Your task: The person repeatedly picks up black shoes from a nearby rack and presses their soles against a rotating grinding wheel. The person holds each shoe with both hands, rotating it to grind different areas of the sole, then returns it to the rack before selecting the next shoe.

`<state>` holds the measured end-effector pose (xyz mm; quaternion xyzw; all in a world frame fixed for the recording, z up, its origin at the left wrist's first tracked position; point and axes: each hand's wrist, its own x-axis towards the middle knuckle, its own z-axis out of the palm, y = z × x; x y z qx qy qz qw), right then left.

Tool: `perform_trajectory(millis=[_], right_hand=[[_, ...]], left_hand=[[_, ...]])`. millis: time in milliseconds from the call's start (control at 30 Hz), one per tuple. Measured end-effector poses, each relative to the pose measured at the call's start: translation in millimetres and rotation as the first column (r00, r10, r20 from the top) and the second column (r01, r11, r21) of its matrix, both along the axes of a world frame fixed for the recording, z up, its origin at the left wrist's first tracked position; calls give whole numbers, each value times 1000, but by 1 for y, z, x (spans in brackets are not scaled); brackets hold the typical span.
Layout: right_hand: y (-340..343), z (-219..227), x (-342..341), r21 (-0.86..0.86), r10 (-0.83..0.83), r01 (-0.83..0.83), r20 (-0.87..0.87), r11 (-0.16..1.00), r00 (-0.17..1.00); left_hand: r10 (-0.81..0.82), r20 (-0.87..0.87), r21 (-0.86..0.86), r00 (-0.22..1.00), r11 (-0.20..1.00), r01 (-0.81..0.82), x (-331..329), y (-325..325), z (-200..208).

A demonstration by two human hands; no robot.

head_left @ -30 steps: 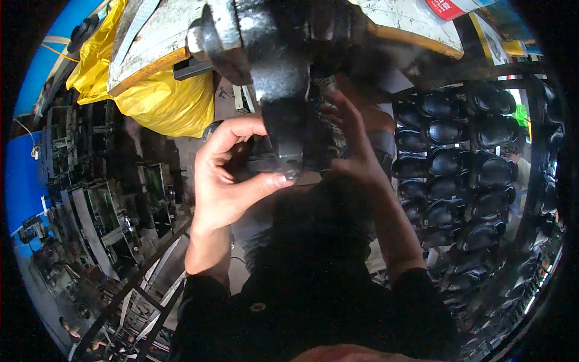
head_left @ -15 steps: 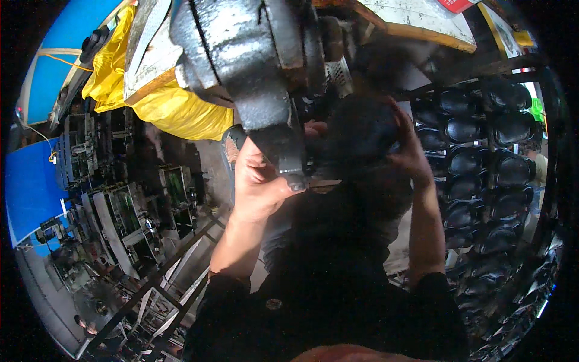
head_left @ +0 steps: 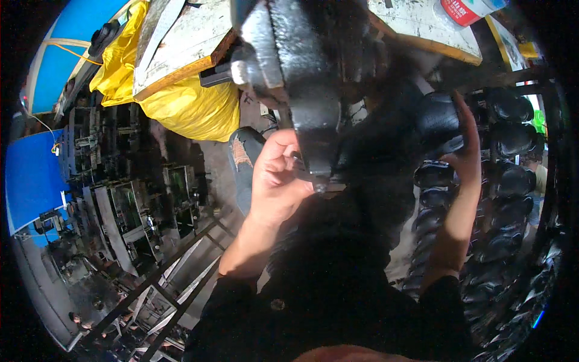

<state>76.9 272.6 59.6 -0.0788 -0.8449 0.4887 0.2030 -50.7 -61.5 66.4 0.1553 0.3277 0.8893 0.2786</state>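
Note:
A grey metal machine head (head_left: 301,54) with a downward-narrowing arm stands before me. My left hand (head_left: 274,187) is at the arm's lower tip, fingers curled and thumb pressed in; whatever they grip is hidden in dark shadow. Farther right, my right hand (head_left: 467,145) curves around a glossy black rounded piece (head_left: 437,120), shoe-like in shape, with the thumb below it and the fingers along its far side. Between the hands everything is too dark to tell whether the piece reaches to the left one.
Racks of glossy black rounded pieces (head_left: 509,139) stand at right. White worktops with wooden edges (head_left: 181,54) lie beyond the machine, a yellow bag (head_left: 193,108) hanging below the left one. A red and white tub (head_left: 461,11) is at far right. Metal frames (head_left: 120,223) crowd the left.
My right hand has moved right, away from the left, with the black piece. My left hand stays at the machine's tip. The whole view has shifted a little, showing more of the tub.

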Motion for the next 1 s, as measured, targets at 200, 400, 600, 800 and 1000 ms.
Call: perform_trajectory(millis=[200, 400, 600, 800, 1000], right_hand=[[2, -35, 13, -129, 14, -14, 3, 992, 1000], [-9, -34, 14, -109, 3, 3, 52, 994, 999], [-3, -17, 15, -54, 1, -2, -13, 999, 1000], [-2, 25, 13, 98, -51, 54, -26, 994, 998], [-13, 64, 4, 202, 10, 17, -130, 979, 992]], left_hand=[[-27, -99, -198, 995, 980, 6, -2, 7, 6], [20, -19, -331, 1000, 943, -25, 1, 3, 24], [-13, -83, -131, 996, 991, 2, 0, 4, 15], [21, 39, -16, 999, 1000, -20, 3, 0, 6], [25, 255, 47, 967, 998, -38, 2, -15, -11]])
